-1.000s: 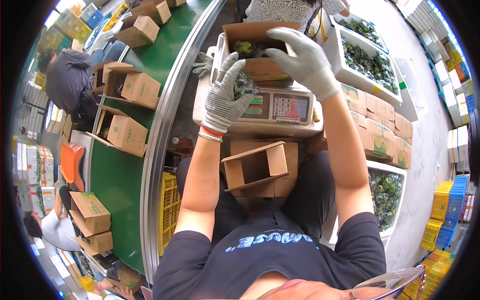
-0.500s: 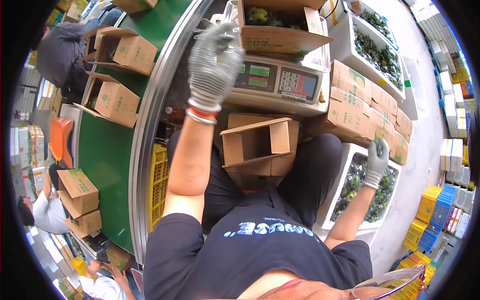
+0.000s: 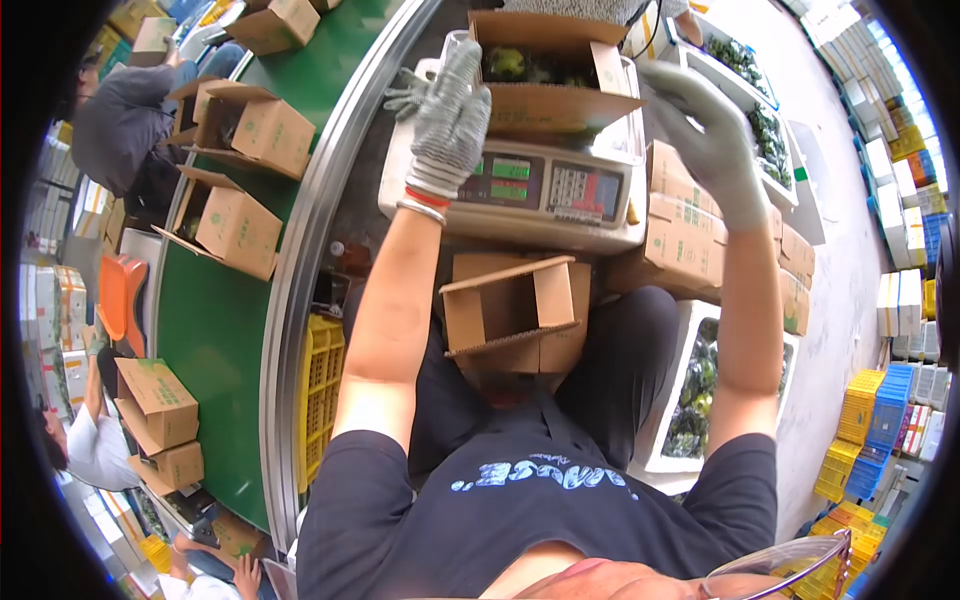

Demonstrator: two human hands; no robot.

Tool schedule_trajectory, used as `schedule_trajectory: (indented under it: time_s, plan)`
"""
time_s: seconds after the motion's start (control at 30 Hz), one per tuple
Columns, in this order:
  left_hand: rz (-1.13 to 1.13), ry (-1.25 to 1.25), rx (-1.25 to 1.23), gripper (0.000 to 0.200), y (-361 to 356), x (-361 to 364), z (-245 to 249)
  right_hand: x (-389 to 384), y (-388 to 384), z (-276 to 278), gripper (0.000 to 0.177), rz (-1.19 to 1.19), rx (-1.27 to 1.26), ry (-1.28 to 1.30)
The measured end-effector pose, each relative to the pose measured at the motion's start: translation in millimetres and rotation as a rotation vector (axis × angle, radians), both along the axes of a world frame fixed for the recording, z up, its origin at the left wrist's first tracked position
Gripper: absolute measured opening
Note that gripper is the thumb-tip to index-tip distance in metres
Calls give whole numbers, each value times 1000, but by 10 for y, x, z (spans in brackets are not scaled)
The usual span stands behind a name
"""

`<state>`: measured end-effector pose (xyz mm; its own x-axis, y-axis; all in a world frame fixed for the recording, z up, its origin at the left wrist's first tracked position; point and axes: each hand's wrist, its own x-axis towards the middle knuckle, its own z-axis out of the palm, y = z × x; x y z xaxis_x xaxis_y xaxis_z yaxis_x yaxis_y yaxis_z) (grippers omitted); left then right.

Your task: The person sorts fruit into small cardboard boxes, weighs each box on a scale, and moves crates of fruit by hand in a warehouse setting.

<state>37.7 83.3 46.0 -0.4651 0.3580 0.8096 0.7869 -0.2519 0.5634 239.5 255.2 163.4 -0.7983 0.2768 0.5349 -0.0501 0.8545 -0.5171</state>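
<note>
An open cardboard box (image 3: 560, 105) with green produce inside sits on the weighing scale (image 3: 520, 200), whose display is lit green. My left hand (image 3: 448, 125), in a grey-white knit glove, is at the box's left side, fingers stretched out and thumb spread. On the other side my right hand (image 3: 715, 145), also gloved and slightly blurred, reaches toward the box's right flap. Its fingers are extended, with a gap between them and the thumb. Between my knees stands another open cardboard box (image 3: 510, 305), its inside dark.
A green conveyor belt (image 3: 215, 330) with a metal rail runs along the left, carrying open cartons (image 3: 240, 225). Closed cartons (image 3: 685, 235) are stacked right of the scale. White foam boxes (image 3: 655, 450) of greens stand at the right. Co-workers (image 3: 125, 125) sit beyond the belt.
My right hand has swung up from the foam box at the right to beside the box on the scale. The left hand stays near the box's left side, fingers now straighter.
</note>
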Motion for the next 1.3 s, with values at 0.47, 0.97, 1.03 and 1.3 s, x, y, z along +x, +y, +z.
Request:
schedule_trajectory:
  time_s: [0.47,0.97,1.03,1.3]
  plan:
    - [-82,-198,-234,41,117,-186,-76,-1175,571,-127,26,68,86,-99]
    - [-295,-844,6,29,297,-417,-309,-982,1227,-1618,70,291,-314,-441]
    - [-338,-941,146,34,229,-483,-364,-1069,841,-1284,72,292,-669,-434]
    - [277,-569,419,57,-266,-376,90,-2078,-485,-782,64,506,-1003,68]
